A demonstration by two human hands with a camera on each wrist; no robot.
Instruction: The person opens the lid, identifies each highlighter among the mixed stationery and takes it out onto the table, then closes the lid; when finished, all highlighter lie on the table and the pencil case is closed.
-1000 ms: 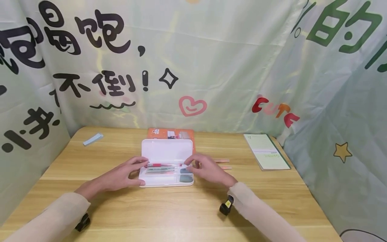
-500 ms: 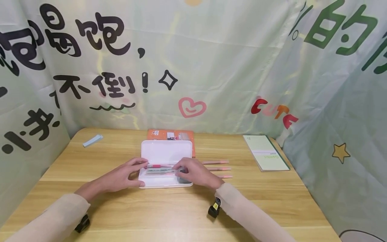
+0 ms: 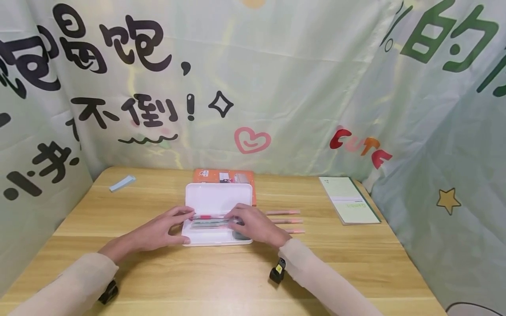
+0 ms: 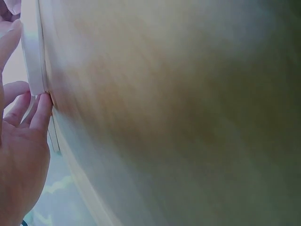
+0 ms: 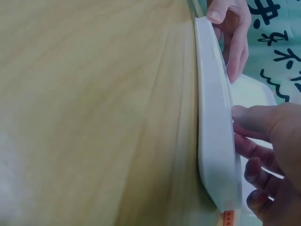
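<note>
An open white pencil case (image 3: 218, 197) stands on the table with its lid raised. Inside its tray lie a red-marked pen (image 3: 203, 217) and several slim pens (image 3: 209, 224). A dark grey piece (image 3: 240, 235) fills the right compartment, partly covered by my right hand. My left hand (image 3: 156, 230) holds the case's left end, thumb at the front corner and fingers toward the hinge side. My right hand (image 3: 257, 224) reaches over the right end, its curled fingertips down among the pen ends. Whether those fingertips pinch a pen, I cannot tell.
Three slim pens with pink ends, such as the middle one (image 3: 290, 221), lie right of the case. Behind it is an orange booklet (image 3: 225, 176). An open notepad (image 3: 349, 199) lies at the back right, a pale blue strip (image 3: 122, 183) at the back left. Printed cloth (image 3: 292, 87) surrounds the table.
My right hand has moved left from the case's right rim to over the tray by the pen ends, uncovering more of the loose pens at right. The left hand has stayed put.
</note>
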